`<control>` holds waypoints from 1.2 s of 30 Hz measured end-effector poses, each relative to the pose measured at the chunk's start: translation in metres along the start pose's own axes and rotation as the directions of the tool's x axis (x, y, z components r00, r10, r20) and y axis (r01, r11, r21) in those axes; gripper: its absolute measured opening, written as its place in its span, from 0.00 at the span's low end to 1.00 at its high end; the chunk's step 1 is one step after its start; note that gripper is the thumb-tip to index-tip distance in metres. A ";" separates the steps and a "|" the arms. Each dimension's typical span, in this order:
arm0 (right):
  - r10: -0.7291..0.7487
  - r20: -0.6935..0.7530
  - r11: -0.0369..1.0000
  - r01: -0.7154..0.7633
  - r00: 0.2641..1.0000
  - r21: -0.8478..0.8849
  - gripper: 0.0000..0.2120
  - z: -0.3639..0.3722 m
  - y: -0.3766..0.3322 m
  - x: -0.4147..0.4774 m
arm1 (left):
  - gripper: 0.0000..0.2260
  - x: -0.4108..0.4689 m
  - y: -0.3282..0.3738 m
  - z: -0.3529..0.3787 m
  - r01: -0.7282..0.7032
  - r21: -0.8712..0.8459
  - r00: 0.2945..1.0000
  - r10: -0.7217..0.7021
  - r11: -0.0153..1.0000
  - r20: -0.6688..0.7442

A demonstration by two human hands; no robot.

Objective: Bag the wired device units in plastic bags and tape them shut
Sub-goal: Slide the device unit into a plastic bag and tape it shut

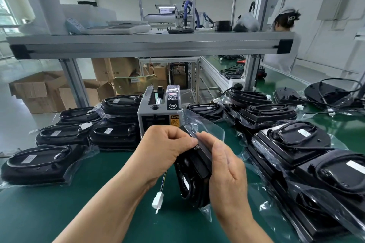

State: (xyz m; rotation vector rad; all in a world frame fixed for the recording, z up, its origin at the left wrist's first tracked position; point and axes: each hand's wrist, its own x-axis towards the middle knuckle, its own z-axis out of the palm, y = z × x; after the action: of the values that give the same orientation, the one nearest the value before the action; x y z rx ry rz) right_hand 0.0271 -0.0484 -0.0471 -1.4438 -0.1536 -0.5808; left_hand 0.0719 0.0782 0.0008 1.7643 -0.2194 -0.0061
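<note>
Over the green mat [110,183] right in front of us, we hold a black unit [194,179] on its edge, partly inside a clear plastic bag [209,126]. Our left hand [166,150] has its fingers curled and seems to pinch the bag at the unit's top edge, though the fingertips are partly hidden. Our right hand [227,171] lies along the unit's side with its fingers straight and pressed together. A white plug [158,199] hangs on thin wires below our left hand. Bagged units [39,163] lie stacked to the left, and more units [292,144] lie to the right. Just beyond our hands stands a grey tape dispenser [158,110]. Above it runs a metal shelf [150,43], and a person [284,23] stands far back on the right.
</note>
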 end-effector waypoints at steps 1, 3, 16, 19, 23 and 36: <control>-0.004 0.000 1.000 0.004 1.000 -0.010 0.18 0.000 0.000 0.000 | 0.06 0.000 -0.001 0.000 -0.003 0.004 1.000 0.003 1.000 -0.004; -0.010 0.001 0.999 0.010 1.000 -0.034 0.18 0.000 0.000 0.000 | 0.06 0.000 -0.002 0.001 -0.013 0.020 1.000 0.013 1.000 -0.015; -0.045 0.006 0.995 0.045 0.999 -0.094 0.20 0.003 -0.003 -0.001 | 0.07 -0.004 -0.004 0.006 -0.058 0.064 0.993 0.064 0.996 -0.096; -0.057 0.008 0.993 0.058 0.998 -0.105 0.20 0.003 -0.004 -0.001 | 0.08 -0.004 -0.005 0.007 -0.055 0.073 0.994 0.062 0.996 -0.094; -0.061 0.015 0.992 0.062 0.998 -0.111 0.20 0.003 -0.005 -0.001 | 0.08 -0.005 -0.010 0.007 -0.077 0.193 0.988 0.101 0.978 -0.117; -0.082 0.026 0.985 0.084 0.996 -0.147 0.18 0.001 -0.003 -0.001 | 0.20 -0.009 -0.022 0.016 0.001 0.023 0.974 0.004 1.000 -0.225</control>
State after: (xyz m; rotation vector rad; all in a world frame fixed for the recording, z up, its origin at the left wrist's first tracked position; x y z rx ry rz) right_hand 0.0250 -0.0476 -0.0451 -1.5936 -0.1898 -0.6577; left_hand 0.0648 0.0685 -0.0247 1.7710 -0.0563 0.1973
